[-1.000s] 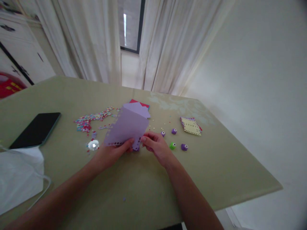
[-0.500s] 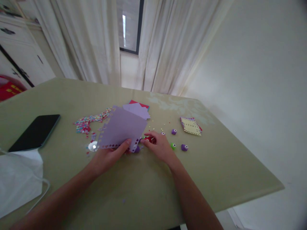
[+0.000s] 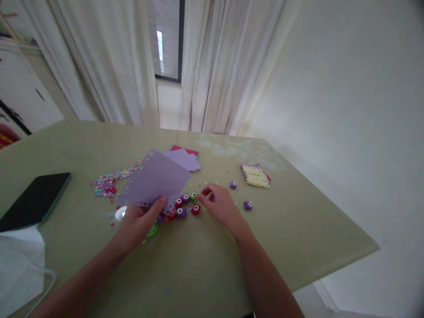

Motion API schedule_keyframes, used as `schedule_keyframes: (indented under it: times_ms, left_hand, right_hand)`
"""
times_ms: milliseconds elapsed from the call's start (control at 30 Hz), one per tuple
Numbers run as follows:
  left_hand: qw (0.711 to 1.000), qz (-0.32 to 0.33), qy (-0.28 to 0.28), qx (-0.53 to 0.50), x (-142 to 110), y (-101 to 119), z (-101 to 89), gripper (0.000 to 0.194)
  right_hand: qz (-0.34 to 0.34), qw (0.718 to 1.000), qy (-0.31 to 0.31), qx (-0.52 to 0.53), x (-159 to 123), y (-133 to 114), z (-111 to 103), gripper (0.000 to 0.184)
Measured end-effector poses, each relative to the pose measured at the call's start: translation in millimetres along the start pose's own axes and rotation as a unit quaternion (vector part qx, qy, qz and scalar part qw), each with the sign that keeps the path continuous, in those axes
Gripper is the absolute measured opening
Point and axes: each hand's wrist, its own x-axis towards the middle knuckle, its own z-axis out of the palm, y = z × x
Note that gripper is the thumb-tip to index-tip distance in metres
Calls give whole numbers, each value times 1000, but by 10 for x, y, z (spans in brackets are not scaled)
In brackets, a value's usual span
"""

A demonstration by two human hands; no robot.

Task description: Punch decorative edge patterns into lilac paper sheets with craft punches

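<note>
My left hand (image 3: 141, 223) grips a sheet of purple paper (image 3: 159, 179) by its lower edge, thumb on top and the other fingers hidden beneath. Small punched holes line the sheet's left and lower edges. By the sheet's lower right corner sit several small craft punches: a green one (image 3: 194, 196), a red one (image 3: 196, 209) and a purple one (image 3: 181, 213) among them. My right hand (image 3: 220, 205) hovers at this group, fingers curled with a small gap between thumb and forefinger; its fingertips are beside the green punch. Under my left hand, a bright green piece (image 3: 152, 230) partly shows.
Multicoloured confetti (image 3: 106, 183) lies left of the sheet, near a round shiny disc (image 3: 121, 213). Purple paper (image 3: 183, 159) is stacked behind. Rightward are purple punches (image 3: 248, 206) and punched yellow paper (image 3: 255, 176). A phone (image 3: 36, 198) and white mask (image 3: 20, 269) lie at left.
My right hand has let go of a red punch, which now stands beside the others. The purple sheet has shifted slightly left, uncovering more punches. The whole view has shifted a little.
</note>
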Motion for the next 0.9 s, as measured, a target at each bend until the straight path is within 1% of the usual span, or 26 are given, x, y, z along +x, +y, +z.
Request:
schedule_keyframes:
  times_ms: [67,100,133,167,200,233,333,433,500,567,633,667,733,767,800,833,900]
  left_hand:
    - [1000,0,-12,-18,4,-26,-4,34]
    - [999,0,-18,-28,4,-33,-3,35]
    - [999,-1,-23,-38,4,-34,1,35]
    - [999,-4,-26,-47,1,-30,5,34]
    - [998,-6,-27,-54,-3,-21,11,33]
    - [998,-8,-29,-60,-9,-7,16,33]
    - [997,-12,-46,-67,-28,48,24,35]
    - [997,-8,-54,-63,-37,97,22,37]
    - [997,4,-52,-62,-35,108,20,37]
    - [997,11,-53,-61,-29,100,20,37]
    - [997,17,-53,-60,-27,82,20,35]
    - [997,22,-52,-60,-27,74,20,34]
    - [996,37,-47,-60,-29,63,19,33]
    - [996,44,-45,-59,-30,60,19,33]
    - [996,50,-45,-59,-31,58,20,33]
    - [996,55,-45,-59,-31,55,22,34]
    - [995,62,-44,-62,-29,38,26,32]
  right_hand:
    - [23,996,77,-33,74,136,-145,17]
    - [39,985,147,-83,105,217,-218,17]
    - [57,972,185,-132,130,301,-281,21]
    - [76,963,191,-172,147,384,-331,27]
    - [99,957,181,-205,158,460,-364,31]
    - [119,953,158,-229,162,526,-380,32]
    - [149,950,101,-256,161,646,-364,23]
    - [160,947,98,-262,157,673,-342,13]
    - [170,942,102,-270,159,670,-355,15]
    - [185,939,113,-266,169,662,-383,22]
    - [188,945,148,-224,188,644,-402,26]
    - [180,953,171,-176,201,626,-401,25]
    - [147,970,194,-20,221,560,-367,28]
    - [130,971,187,76,224,510,-333,32]
    - [116,964,165,173,220,447,-289,40]
    - [108,951,133,256,206,374,-238,47]
    - [92,928,66,354,156,208,-128,53]
